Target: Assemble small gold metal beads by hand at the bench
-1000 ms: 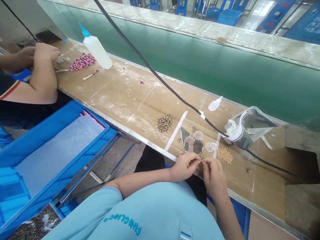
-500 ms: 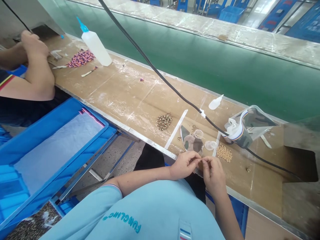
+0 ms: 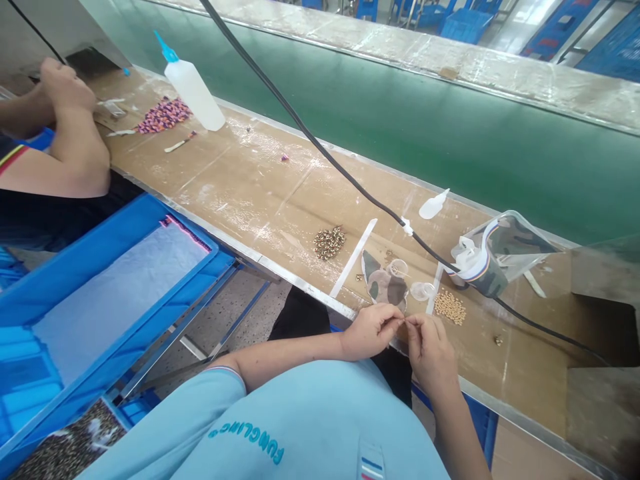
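My left hand (image 3: 373,330) and my right hand (image 3: 430,347) meet fingertip to fingertip over the near edge of the bench. Both are closed in a pinch, and whatever lies between the fingers is too small to make out. Just beyond them lies a camouflage cloth piece (image 3: 380,283) with a small clear round dish (image 3: 399,268) at its edge. Another clear round lid or dish (image 3: 421,291) sits beside it. A pile of tan beads (image 3: 450,307) is to the right of my hands. Farther left is a heap of small dark, brassy ring-like pieces (image 3: 329,243).
A black cable (image 3: 300,127) hangs across the bench (image 3: 240,193). A clear bag with camouflage cloth (image 3: 493,260) is at right, a small white bottle (image 3: 434,204) behind. At left are a glue bottle (image 3: 195,93), pink-purple pieces (image 3: 163,115), a co-worker's arm (image 3: 75,133) and a blue crate (image 3: 105,247).
Both hands stay pinched together in nearly the same place. The whole view shifts very slightly; nothing on the bench has visibly moved.
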Available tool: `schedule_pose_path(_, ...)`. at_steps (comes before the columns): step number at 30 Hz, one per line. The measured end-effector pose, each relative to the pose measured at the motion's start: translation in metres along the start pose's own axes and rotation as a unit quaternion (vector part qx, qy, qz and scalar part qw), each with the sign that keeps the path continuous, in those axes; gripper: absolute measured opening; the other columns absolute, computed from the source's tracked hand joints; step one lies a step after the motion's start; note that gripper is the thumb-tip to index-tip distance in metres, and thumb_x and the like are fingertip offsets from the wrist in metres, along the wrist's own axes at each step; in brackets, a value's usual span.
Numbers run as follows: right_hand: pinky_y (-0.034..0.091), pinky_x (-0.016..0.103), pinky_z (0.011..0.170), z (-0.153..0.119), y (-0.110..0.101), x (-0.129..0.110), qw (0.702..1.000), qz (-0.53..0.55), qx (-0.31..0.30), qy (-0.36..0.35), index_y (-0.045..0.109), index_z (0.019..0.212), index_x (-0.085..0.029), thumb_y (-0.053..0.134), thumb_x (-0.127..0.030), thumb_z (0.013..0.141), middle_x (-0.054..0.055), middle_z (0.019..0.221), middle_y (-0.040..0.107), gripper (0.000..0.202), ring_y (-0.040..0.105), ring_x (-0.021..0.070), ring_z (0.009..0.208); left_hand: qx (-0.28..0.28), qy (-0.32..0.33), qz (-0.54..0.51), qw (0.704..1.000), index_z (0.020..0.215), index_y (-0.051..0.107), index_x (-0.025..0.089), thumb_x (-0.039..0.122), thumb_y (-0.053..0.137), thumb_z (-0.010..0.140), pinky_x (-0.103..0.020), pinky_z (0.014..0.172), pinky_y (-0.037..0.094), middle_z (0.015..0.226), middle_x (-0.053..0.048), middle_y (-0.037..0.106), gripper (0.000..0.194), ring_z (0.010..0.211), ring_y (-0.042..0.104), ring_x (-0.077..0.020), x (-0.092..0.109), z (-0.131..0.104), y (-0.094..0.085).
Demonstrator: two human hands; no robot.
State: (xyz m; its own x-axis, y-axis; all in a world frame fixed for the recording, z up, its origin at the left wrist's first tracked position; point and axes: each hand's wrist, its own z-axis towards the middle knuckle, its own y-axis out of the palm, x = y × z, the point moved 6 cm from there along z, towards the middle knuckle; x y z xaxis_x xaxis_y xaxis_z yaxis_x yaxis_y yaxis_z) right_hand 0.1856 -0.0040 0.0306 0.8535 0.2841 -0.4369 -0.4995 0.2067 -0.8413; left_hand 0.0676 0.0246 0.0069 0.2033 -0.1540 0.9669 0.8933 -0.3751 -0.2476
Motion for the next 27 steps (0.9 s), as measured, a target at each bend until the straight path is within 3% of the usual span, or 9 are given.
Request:
schedule_pose_path(18, 0.040, 0.029, 0.062, 0.000, 0.004, 0.010, 0.998, 0.043, -0.003, 0.034, 0.049, 0.083, -0.023, 0.033, -0.041, 0.095, 0.002, 0.074, 0.056, 0.027, 0.053, 0.0166, 0.070, 0.012, -0.053, -0.033, 0.998, 0.084, 0.061, 0.016, 0.018, 0.047, 0.083, -0.022, 0.069, 0.047, 0.071, -0.001, 0.062, 0.014, 0.070, 0.060, -0.0119, -0.002, 0.001, 0.001)
schedule_pose_path(22, 0.038, 0.031, 0.059, 0.002, 0.000, 0.015, 0.999, 0.022, 0.023, 0.014, 0.050, 0.083, -0.023, 0.032, -0.043, 0.094, 0.004, 0.072, 0.056, 0.029, 0.053, 0.0188, 0.067, 0.009, -0.052, -0.038, 0.998, 0.086, 0.062, 0.017, 0.021, 0.051, 0.083, -0.023, 0.070, 0.048, 0.069, -0.001, 0.063, 0.012, 0.070, 0.061, -0.0128, -0.003, 0.000, 0.001)
schedule_pose_path(25, 0.036, 0.033, 0.058, 0.004, -0.003, 0.022, 0.999, 0.009, 0.037, 0.015, 0.051, 0.083, -0.023, 0.032, -0.047, 0.093, 0.005, 0.072, 0.056, 0.032, 0.052, 0.0209, 0.066, 0.025, -0.024, -0.019, 0.999, 0.084, 0.063, 0.017, 0.023, 0.052, 0.083, -0.023, 0.069, 0.049, 0.073, -0.003, 0.065, 0.012, 0.070, 0.061, -0.0128, -0.003, -0.001, -0.013)
schedule_pose_path(27, 0.035, 0.034, 0.057, 0.004, -0.004, 0.028, 0.999, 0.002, 0.037, 0.031, 0.051, 0.082, -0.024, 0.031, -0.050, 0.092, 0.006, 0.072, 0.056, 0.034, 0.052, 0.0222, 0.066, 0.065, -0.002, 0.010, 0.998, 0.084, 0.063, 0.017, 0.024, 0.052, 0.083, -0.024, 0.069, 0.049, 0.078, -0.005, 0.067, 0.014, 0.070, 0.060, -0.0132, -0.005, -0.003, -0.036)
